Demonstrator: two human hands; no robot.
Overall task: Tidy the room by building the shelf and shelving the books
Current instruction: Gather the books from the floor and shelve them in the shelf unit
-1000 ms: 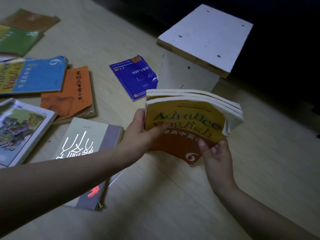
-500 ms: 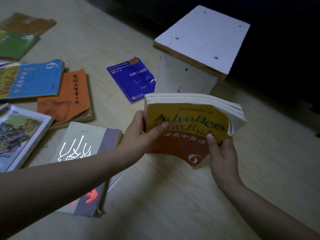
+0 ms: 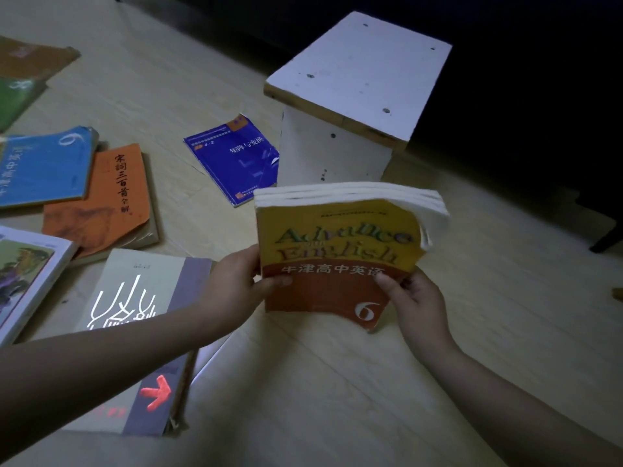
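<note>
A stack of books point(image 3: 340, 247) stands upright on the wooden floor, its front cover yellow and orange with "Advance English 6". My left hand point(image 3: 236, 284) grips its left edge, thumb across the cover. My right hand point(image 3: 413, 298) grips the lower right corner. Behind the stack stands the white wooden shelf point(image 3: 357, 82), its top board tilted toward the right.
Loose books lie on the floor to the left: a blue one point(image 3: 236, 160), an orange one point(image 3: 101, 200), a light-blue one point(image 3: 40, 166), a grey-and-white one point(image 3: 141, 298) under my left forearm, and an illustrated one point(image 3: 23, 274). Darkness fills the right and back.
The stack has been turned more upright and squared, with my hands shifting slightly along its edges. The view has drifted a little.
</note>
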